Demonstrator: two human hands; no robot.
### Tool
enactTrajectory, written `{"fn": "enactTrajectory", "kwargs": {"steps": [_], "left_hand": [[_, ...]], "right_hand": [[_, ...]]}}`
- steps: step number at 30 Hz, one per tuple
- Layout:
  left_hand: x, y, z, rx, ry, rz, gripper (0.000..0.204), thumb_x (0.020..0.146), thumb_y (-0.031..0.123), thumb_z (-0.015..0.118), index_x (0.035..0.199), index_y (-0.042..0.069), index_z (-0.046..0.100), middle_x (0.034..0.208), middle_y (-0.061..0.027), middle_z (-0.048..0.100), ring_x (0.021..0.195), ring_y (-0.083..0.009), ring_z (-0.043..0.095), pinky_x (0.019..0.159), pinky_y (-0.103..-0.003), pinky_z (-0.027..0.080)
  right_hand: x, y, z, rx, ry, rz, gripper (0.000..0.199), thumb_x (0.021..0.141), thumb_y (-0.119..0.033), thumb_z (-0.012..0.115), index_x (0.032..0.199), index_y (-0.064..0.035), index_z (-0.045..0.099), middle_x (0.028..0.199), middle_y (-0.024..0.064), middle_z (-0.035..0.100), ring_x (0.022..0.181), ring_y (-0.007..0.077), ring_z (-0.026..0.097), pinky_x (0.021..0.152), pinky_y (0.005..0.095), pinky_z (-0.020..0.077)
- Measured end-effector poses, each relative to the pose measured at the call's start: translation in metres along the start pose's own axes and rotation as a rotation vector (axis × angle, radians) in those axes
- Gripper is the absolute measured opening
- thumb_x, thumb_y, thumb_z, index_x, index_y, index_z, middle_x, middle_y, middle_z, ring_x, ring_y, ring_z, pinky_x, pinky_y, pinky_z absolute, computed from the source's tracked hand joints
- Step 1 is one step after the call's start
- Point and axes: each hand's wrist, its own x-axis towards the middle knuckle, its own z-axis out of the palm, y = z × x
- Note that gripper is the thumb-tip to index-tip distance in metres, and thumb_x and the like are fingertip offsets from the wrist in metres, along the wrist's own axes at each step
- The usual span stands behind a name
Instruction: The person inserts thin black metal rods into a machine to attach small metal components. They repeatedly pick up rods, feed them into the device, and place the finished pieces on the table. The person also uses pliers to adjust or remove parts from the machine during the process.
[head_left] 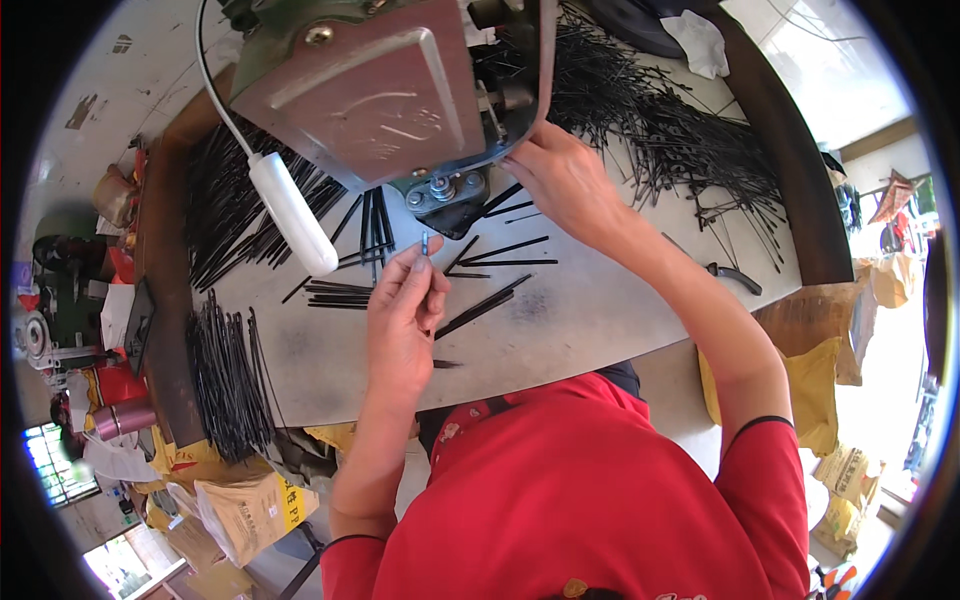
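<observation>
My left hand (405, 300) is in front of the machine head, thumb and fingers pinched round a small thin piece with a shiny bluish tip (425, 243) that points up. Just beyond it is the metal clamp part (443, 192) at the bottom of the green and brown machine (385, 105). My right hand (568, 182) is raised at the machine's lower right edge, its fingers curled in and their tips partly hidden there. What they grip, if anything, does not show. Several loose black rods (485, 305) lie on the metal table (590, 320) around and below my left hand.
Heaps of long black rods lie at the left (230, 375) and far right (690, 150). A white lamp tube (293, 213) hangs left of the machine. Pliers with a dark handle (735, 278) lie near the right edge. A brown raised border (790, 150) rims the table.
</observation>
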Motion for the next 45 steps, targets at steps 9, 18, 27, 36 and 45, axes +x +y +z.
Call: {"fn": "enactTrajectory", "kwargs": {"steps": [9,18,27,36,45], "left_hand": [[-0.001,-0.004,0.003,0.003,0.030,0.018,0.023,0.097,0.013,0.051,0.117,0.003,0.055,0.081,-0.0015,0.056,0.065,-0.0042,0.043,0.051,-0.016,0.030],[0.006,-0.008,0.011,-0.213,0.029,-0.094,0.024,0.096,0.012,0.053,0.117,0.001,0.055,0.092,-0.0033,0.059,0.075,-0.0056,0.050,0.058,-0.017,0.039],[0.009,-0.021,0.019,-0.306,-0.035,-0.175,0.024,0.094,0.010,0.056,0.117,0.002,0.056,0.094,-0.0011,0.058,0.076,-0.0050,0.052,0.060,-0.017,0.041],[0.007,-0.033,0.025,-0.364,-0.006,-0.171,0.023,0.093,0.009,0.057,0.115,0.004,0.058,0.092,-0.0019,0.061,0.071,-0.0060,0.052,0.055,-0.015,0.041],[0.007,-0.028,0.027,-0.191,0.019,-0.073,0.022,0.093,0.012,0.059,0.114,0.003,0.058,0.086,-0.0027,0.059,0.067,-0.0045,0.048,0.051,-0.016,0.034]], "right_hand": [[0.031,-0.016,0.035,0.039,0.116,0.226,0.023,0.077,-0.023,0.068,0.092,-0.0072,0.062,0.087,0.0111,0.063,0.076,0.0321,0.065,0.062,0.0430,0.0504],[-0.050,-0.031,-0.040,0.763,-0.277,0.698,0.032,0.082,-0.011,0.065,0.113,-0.0040,0.060,0.082,0.0102,0.061,0.068,0.0176,0.062,0.061,0.0300,0.0489],[-0.081,-0.086,-0.038,0.785,-0.327,0.721,0.029,0.086,-0.020,0.063,0.110,-0.0022,0.064,0.065,0.0077,0.053,0.056,0.0148,0.048,0.054,0.0292,0.0413],[-0.079,-0.095,-0.027,0.874,-0.243,0.732,0.023,0.090,-0.020,0.057,0.082,0.0002,0.049,0.059,0.0126,0.054,0.052,0.0245,0.055,0.051,0.0359,0.0426],[-0.079,-0.092,-0.009,0.153,-0.064,0.241,0.012,0.091,-0.011,0.053,0.087,-0.0025,0.046,0.059,0.0121,0.058,0.055,0.0340,0.059,0.046,0.0424,0.0426]]}}
